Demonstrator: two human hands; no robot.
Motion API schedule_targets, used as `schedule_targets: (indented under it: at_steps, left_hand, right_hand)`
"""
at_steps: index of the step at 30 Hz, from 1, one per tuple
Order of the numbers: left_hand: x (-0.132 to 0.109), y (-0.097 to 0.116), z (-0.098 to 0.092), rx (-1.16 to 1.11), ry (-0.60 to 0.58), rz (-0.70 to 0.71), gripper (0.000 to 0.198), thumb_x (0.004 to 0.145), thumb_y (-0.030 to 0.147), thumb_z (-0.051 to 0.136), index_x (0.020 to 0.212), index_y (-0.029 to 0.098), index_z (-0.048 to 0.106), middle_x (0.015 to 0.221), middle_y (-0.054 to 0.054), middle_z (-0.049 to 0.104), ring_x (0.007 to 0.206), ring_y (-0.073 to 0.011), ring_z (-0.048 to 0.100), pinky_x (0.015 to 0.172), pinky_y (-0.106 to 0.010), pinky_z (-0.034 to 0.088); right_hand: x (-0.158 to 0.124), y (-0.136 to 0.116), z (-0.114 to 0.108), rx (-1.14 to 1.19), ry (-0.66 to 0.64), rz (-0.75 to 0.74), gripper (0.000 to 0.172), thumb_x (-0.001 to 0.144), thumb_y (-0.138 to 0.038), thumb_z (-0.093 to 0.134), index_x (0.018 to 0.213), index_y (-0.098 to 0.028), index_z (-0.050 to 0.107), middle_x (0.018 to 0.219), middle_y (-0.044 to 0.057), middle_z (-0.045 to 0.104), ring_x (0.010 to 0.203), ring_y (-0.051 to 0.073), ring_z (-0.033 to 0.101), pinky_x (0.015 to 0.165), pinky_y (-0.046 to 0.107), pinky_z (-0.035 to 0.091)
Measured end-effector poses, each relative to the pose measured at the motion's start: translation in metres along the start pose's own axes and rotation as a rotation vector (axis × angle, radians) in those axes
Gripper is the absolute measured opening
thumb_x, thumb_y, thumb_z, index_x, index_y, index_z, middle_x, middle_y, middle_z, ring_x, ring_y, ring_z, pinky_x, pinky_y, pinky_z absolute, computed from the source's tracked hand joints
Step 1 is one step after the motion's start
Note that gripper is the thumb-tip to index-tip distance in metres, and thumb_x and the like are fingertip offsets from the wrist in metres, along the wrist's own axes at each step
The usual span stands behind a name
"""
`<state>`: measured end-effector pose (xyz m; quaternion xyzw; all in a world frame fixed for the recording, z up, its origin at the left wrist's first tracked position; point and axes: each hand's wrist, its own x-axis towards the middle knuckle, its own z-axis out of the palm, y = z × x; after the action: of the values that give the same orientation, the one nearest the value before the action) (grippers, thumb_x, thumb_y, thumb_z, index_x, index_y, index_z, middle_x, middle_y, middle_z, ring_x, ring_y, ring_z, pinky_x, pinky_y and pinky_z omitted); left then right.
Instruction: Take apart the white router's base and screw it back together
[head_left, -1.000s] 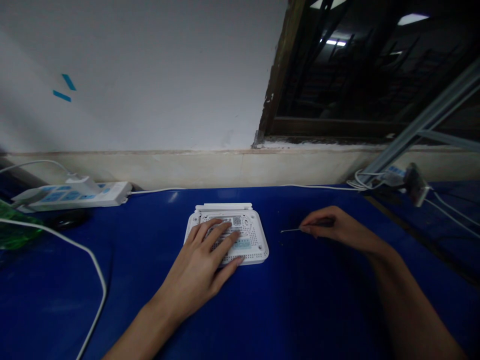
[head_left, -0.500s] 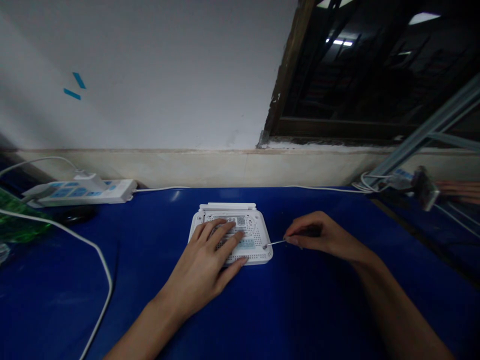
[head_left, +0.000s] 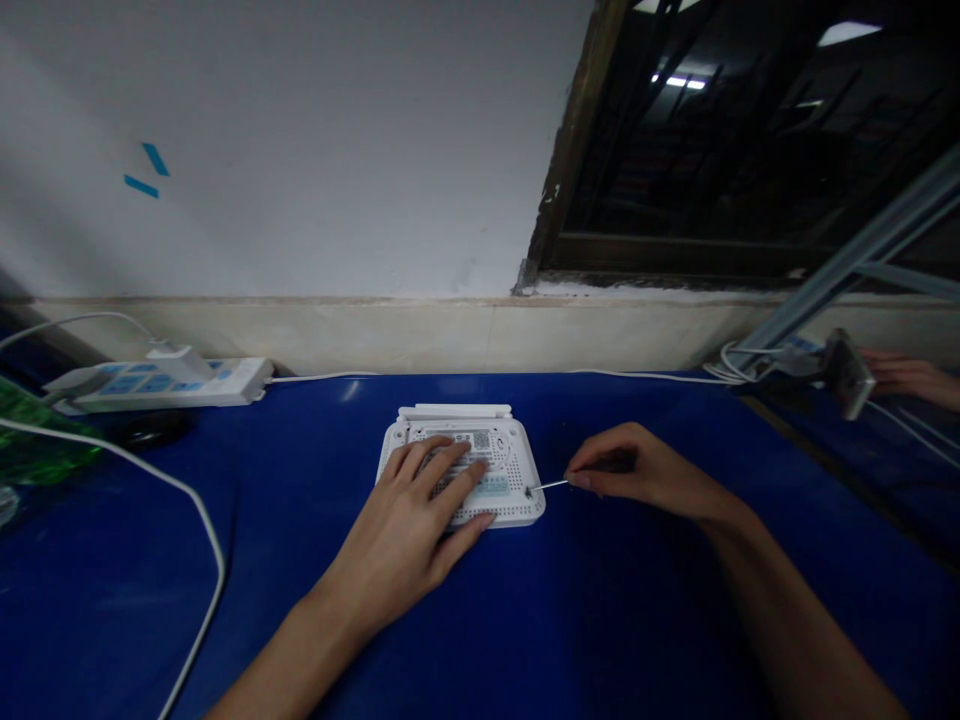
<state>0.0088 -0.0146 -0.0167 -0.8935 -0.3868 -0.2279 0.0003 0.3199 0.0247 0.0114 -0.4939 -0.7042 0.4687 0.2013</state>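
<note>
A white router [head_left: 517, 460] lies underside up on the blue table, its label and vent holes showing, a folded white antenna [head_left: 454, 411] along its far edge. My left hand [head_left: 420, 510] rests flat on it with fingers spread, covering part of the label. Off the router's right side, my right hand [head_left: 637, 465] pinches a thin metal tool [head_left: 553, 485] between thumb and fingertips. The tool's tip reaches a small dark spot [head_left: 528, 491] at the near right corner, too small to make out clearly. Most of the tool's rear end is hidden by the fingers.
At the back left stands a white power strip [head_left: 247, 383] with plugs, beside a dark mouse [head_left: 154, 428] and green plastic [head_left: 37, 440]. A white cable [head_left: 202, 510] crosses the left side. At right, another person's hand [head_left: 911, 378] is near a phone-like device [head_left: 849, 375] by a metal frame [head_left: 847, 255].
My left hand stays put on the router. The tool in my right hand has shifted only slightly at the corner. At right, the other person's hand and the device have moved a little left.
</note>
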Motion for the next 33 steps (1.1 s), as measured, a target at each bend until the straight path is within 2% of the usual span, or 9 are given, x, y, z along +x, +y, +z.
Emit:
schedule_targets:
  at_steps: [14, 21, 28, 33]
  left_hand:
    - [0.001, 0.001, -0.002, -0.016, -0.002, -0.004, 0.042, 0.100, 0.039, 0.061, 0.139, 0.023, 0.059, 0.140, -0.011, 0.059, 0.132, -0.0332, 0.049, 0.108, -0.057, 0.046]
    - [-0.001, 0.002, -0.002, 0.005, -0.021, 0.046, 0.044, 0.102, 0.037, 0.058, 0.143, 0.022, 0.055, 0.145, -0.011, 0.056, 0.136, -0.0336, 0.045, 0.111, -0.059, 0.043]
    - [-0.001, 0.011, -0.003, 0.041, -0.081, 0.102, 0.058, 0.101, 0.042, 0.058, 0.155, 0.033, 0.040, 0.159, -0.010, 0.041, 0.141, -0.0381, 0.038, 0.110, -0.064, 0.041]
    - [-0.001, 0.014, -0.003, 0.044, -0.098, 0.110, 0.055, 0.100, 0.045, 0.058, 0.153, 0.035, 0.044, 0.159, -0.010, 0.040, 0.141, -0.0395, 0.038, 0.110, -0.065, 0.041]
  right_hand:
    - [-0.003, -0.003, -0.001, 0.031, -0.025, -0.011, 0.023, 0.079, -0.042, 0.080, 0.082, -0.019, 0.081, 0.069, 0.002, 0.071, 0.060, 0.012, 0.058, 0.056, 0.025, 0.043]
    - [-0.003, -0.006, 0.000, 0.038, -0.012, -0.021, 0.026, 0.079, -0.044, 0.080, 0.083, -0.019, 0.080, 0.068, 0.002, 0.070, 0.060, 0.013, 0.058, 0.055, 0.025, 0.044]
    - [-0.001, -0.005, 0.004, -0.003, -0.028, 0.003, 0.031, 0.081, -0.049, 0.077, 0.082, -0.019, 0.080, 0.067, 0.002, 0.069, 0.061, 0.014, 0.058, 0.057, 0.026, 0.043]
    - [0.000, -0.004, 0.004, 0.001, -0.024, 0.013, 0.028, 0.081, -0.048, 0.078, 0.083, -0.019, 0.080, 0.068, 0.002, 0.070, 0.061, 0.014, 0.059, 0.058, 0.027, 0.044]
